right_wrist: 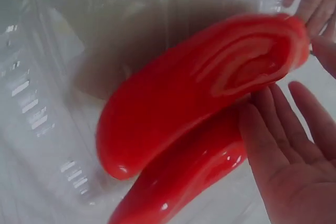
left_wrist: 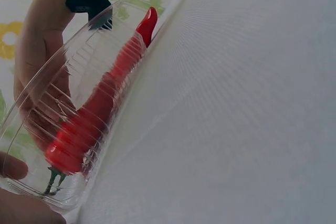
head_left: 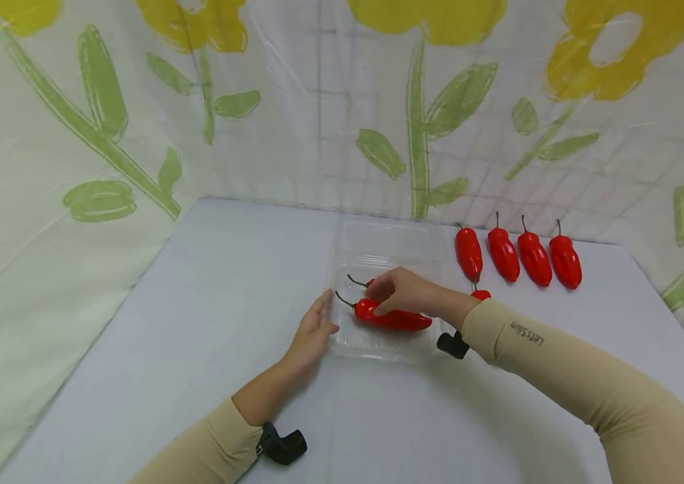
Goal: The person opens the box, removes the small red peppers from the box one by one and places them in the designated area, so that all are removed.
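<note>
A clear plastic box [head_left: 378,353] lies with its lid [head_left: 390,238] folded back behind it. My left hand [head_left: 308,336] grips its left wall, thumb toward the near side; in the left wrist view, digits [left_wrist: 26,208] sit on either side of the corner. Two red chili peppers lie side by side across the box, green stems pointing left. My right hand [head_left: 405,292] reaches over from the right and pinches the nearer pepper [head_left: 402,320] close to its stem end. Its fingers partly hide the farther pepper [head_left: 371,284]; in the right wrist view, fingertips [right_wrist: 252,116] touch a pepper.
Several more red peppers [head_left: 533,259] stand in a row at the back right of the white table [head_left: 227,282]. Another pepper [head_left: 481,294] is partly hidden behind my right wrist. A flower-patterned sheet [head_left: 293,121] hangs along the table's back edge.
</note>
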The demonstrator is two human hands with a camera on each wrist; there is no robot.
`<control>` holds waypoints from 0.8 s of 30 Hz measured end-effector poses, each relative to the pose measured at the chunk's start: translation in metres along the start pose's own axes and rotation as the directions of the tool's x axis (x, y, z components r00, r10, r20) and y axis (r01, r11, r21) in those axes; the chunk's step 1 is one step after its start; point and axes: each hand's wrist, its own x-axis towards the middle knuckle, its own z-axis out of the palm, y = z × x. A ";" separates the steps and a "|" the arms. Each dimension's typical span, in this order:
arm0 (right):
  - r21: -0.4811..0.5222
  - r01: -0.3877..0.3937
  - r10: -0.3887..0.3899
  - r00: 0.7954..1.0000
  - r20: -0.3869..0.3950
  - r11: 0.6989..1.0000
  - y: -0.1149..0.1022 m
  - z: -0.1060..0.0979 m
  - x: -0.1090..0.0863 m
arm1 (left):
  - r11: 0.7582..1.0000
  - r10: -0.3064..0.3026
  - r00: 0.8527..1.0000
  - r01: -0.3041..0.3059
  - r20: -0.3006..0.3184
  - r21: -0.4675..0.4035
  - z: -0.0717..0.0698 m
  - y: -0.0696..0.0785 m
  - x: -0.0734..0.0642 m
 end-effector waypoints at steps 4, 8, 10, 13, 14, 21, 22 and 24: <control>-0.137 0.008 -0.002 0.999 0.040 0.991 -0.001 0.002 0.000 | 1.000 0.013 1.000 -0.013 -0.001 -0.013 0.001 0.000 0.000; -0.269 -0.007 0.024 0.998 0.057 0.963 -0.002 0.006 -0.002 | 1.000 0.012 1.000 -0.012 -0.010 -0.007 0.002 0.000 0.001; -0.322 -0.004 0.030 0.997 0.075 0.947 -0.002 0.008 -0.003 | 1.000 0.002 1.000 -0.002 -0.016 -0.001 0.002 0.000 0.001; -0.383 0.006 0.034 0.994 0.099 0.924 -0.002 0.011 -0.004 | 1.000 -0.010 1.000 0.010 -0.020 0.003 0.002 0.000 0.002; -0.397 0.007 0.039 0.993 0.108 0.918 -0.003 0.011 -0.004 | 1.000 -0.014 1.000 0.014 -0.021 0.002 0.002 -0.001 0.002; -0.435 0.027 0.058 0.982 0.182 0.900 0.000 0.011 -0.005 | 1.000 -0.018 0.999 0.018 -0.028 0.000 0.002 -0.001 0.002; -0.431 0.042 0.045 0.981 0.191 0.902 0.000 0.010 -0.005 | 1.000 -0.018 0.999 0.018 -0.028 0.002 0.002 -0.001 0.001; -0.419 0.087 0.003 0.978 0.210 0.904 0.001 0.008 -0.006 | 1.000 -0.013 1.000 0.013 -0.025 0.009 0.002 -0.001 0.001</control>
